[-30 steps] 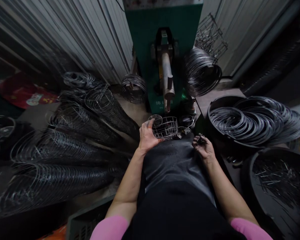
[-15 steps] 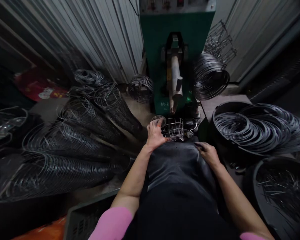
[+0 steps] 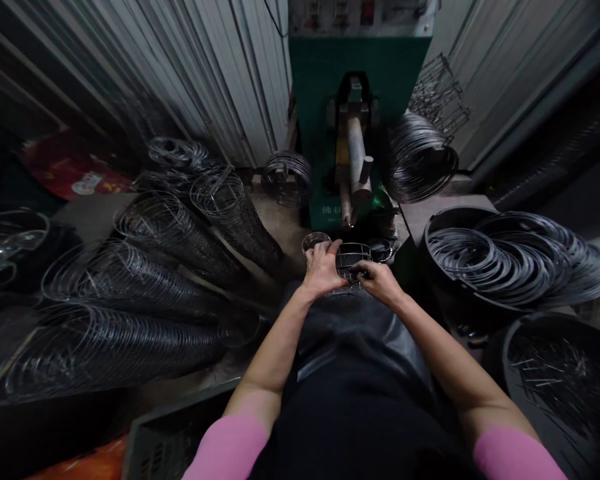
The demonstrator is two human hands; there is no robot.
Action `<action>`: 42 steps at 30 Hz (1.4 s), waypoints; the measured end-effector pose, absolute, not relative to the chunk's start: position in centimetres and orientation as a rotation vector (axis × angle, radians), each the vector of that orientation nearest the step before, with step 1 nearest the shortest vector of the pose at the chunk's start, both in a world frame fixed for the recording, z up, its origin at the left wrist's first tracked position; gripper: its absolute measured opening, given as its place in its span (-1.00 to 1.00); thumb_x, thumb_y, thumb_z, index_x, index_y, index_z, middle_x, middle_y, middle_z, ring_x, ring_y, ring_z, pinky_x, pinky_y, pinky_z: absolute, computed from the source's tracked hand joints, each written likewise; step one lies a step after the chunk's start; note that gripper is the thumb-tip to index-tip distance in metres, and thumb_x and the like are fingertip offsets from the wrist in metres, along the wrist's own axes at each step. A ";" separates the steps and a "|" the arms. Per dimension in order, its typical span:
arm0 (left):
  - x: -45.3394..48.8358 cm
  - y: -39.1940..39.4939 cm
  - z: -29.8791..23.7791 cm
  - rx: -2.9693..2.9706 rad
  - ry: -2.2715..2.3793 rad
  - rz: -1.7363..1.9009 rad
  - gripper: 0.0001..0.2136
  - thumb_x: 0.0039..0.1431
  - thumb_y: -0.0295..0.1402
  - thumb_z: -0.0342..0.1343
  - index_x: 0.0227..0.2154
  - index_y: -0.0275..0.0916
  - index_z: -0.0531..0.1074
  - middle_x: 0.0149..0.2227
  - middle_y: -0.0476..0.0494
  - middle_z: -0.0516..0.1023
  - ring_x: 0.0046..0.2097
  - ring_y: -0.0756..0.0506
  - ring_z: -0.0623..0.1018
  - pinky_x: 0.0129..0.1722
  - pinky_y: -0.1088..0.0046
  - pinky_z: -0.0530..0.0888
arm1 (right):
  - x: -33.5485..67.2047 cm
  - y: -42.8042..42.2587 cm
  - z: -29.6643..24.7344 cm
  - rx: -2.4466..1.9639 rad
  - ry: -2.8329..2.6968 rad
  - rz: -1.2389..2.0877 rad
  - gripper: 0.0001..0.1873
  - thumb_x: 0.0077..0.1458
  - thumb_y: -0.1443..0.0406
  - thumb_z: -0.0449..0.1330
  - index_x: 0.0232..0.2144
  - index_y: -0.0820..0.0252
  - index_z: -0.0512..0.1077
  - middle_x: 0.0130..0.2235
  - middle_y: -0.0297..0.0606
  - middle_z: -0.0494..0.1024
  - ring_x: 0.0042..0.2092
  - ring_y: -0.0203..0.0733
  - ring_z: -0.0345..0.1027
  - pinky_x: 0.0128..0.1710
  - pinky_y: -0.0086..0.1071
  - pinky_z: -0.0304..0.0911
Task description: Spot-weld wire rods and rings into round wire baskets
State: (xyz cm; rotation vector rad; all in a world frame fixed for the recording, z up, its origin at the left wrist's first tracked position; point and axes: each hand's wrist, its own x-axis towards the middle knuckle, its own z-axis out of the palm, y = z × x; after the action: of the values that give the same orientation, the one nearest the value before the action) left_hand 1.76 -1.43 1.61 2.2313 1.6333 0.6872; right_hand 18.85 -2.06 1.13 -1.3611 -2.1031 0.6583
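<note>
Wire basket (image 3: pixel 354 254) was held between both bare hands at the far edge of the person's apron (image 3: pixel 360 333), directly below the metal arm (image 3: pixel 356 157) of a green machine (image 3: pixel 330 100). The left hand (image 3: pixel 323 270) was closed around the basket's near-left rim. The right hand (image 3: pixel 380 281) pinched its front edge; whether it also held a loose wire could not be told. With fingertips threaded among thin wire so close beyond to the machine's arm, a slip looked likely to prick skin or carry a finger under the tip. A light pinch could also let the basket twist free and drop. A tub of wire rings (image 3: pixel 505 257) sat right of the hands, with stacks of wire cages (image 3: pixel 130 293) to their left.
</note>
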 end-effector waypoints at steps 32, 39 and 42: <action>0.9 5.9 0.8 2.194 1.491 0.703 -0.09 -0.44 -0.16 0.38 0.09 -0.17 0.15 0.01 -0.19 0.28 0.07 -0.25 0.28 0.08 0.18 0.22 | 20.2 3.5 0.7 -1.150 -2.303 0.558 -0.71 -0.01 0.41 0.14 -0.23 0.03 0.50 -0.25 -0.26 0.56 -0.25 -0.20 0.44 -0.28 -0.39 0.28; 0.9 7.7 1.2 2.133 1.489 0.670 -0.09 -0.46 -0.14 0.39 0.08 -0.18 0.18 -0.05 -0.17 0.32 0.01 -0.25 0.34 0.05 0.19 0.26 | 20.0 5.2 1.3 -1.164 -2.279 0.502 -0.74 -0.03 0.42 0.16 -0.28 0.05 0.51 -0.25 -0.26 0.56 -0.24 -0.17 0.44 -0.28 -0.38 0.27; 1.1 7.5 1.3 2.120 1.510 0.675 -0.11 -0.45 -0.15 0.39 0.07 -0.16 0.19 -0.07 -0.15 0.33 0.00 -0.25 0.35 0.04 0.18 0.26 | 19.9 4.9 1.0 -1.183 -2.227 0.490 -0.75 -0.01 0.43 0.14 -0.29 0.04 0.50 -0.25 -0.28 0.57 -0.23 -0.18 0.44 -0.27 -0.38 0.28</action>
State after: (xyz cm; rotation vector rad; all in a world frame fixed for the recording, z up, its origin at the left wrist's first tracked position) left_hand 1.12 7.51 1.32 2.1204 1.5105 0.6747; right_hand 19.94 4.85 0.97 -1.1827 -2.2273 0.4903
